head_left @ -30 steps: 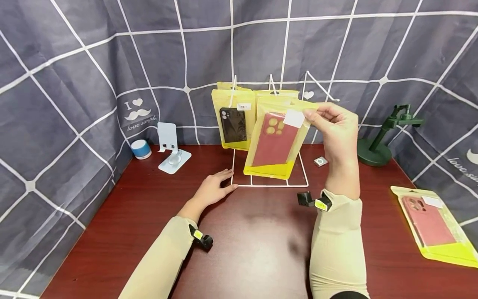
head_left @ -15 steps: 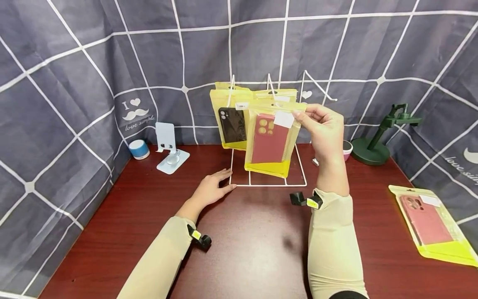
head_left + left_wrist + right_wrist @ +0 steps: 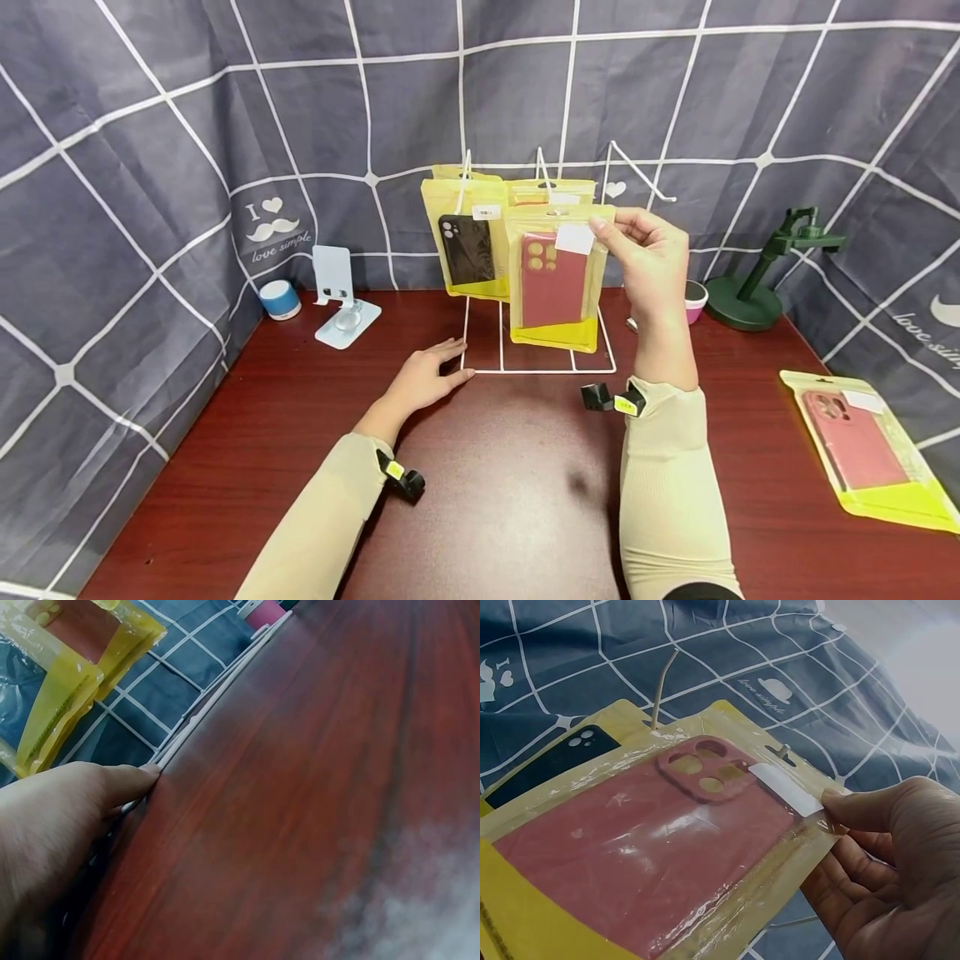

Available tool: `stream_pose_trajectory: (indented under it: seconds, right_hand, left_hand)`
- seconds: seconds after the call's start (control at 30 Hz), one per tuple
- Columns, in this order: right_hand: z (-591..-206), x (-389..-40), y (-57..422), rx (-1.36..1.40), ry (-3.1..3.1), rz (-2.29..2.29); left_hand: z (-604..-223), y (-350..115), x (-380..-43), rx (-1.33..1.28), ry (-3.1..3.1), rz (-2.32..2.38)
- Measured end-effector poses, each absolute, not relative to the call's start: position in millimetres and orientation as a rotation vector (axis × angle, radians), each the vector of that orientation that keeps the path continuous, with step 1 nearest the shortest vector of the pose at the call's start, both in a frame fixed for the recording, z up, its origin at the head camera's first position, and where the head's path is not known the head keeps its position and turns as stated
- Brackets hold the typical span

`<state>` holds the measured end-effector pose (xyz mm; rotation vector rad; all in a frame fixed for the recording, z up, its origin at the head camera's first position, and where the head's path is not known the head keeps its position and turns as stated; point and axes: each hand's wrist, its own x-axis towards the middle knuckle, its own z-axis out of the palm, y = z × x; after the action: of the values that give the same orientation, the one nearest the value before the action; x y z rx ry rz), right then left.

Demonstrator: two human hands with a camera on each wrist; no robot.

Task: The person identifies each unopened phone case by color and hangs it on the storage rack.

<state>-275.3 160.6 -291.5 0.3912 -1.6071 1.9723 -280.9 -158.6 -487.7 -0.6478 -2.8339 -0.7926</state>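
My right hand [image 3: 654, 258] pinches a packaged phone case [image 3: 555, 287] by the upper right corner of its yellow-edged bag. The red case shows through the clear front, with a white label near the top. In the right wrist view, the tip of a rack prong [image 3: 783, 752] shows at the bag's hang hole; how far it passes through, I cannot tell. My left hand [image 3: 422, 379] rests at the lower left corner of the white wire rack [image 3: 551, 372], thumb and fingers touching its wires. A packaged black phone case [image 3: 468, 250] hangs on the left prong, and another yellow bag [image 3: 577, 190] hangs behind the held one.
At right lies another bagged red case [image 3: 858, 442]. A green stand [image 3: 750, 296] and a pink-and-white cylinder [image 3: 695, 300] stand behind my right arm. A pale blue phone stand [image 3: 341, 296] and a blue cylinder [image 3: 280, 300] are at back left. The rack's right prong [image 3: 643, 172] carries nothing.
My right hand has brought the bagged red case leftward in front of the rack's middle prong, then the bag swung slightly right and straightened. My left hand has stayed on the rack.
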Motion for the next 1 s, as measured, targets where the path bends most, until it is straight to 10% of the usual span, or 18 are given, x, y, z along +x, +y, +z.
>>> stream_pose_trajectory:
  seconds: [1.0]
  right_hand:
    - [-312.4,-294.7,153.7,0.388,-1.908,1.969]
  left_hand:
    - [-487.9,-157.5,-280.2,-0.637,-2.845,-0.774]
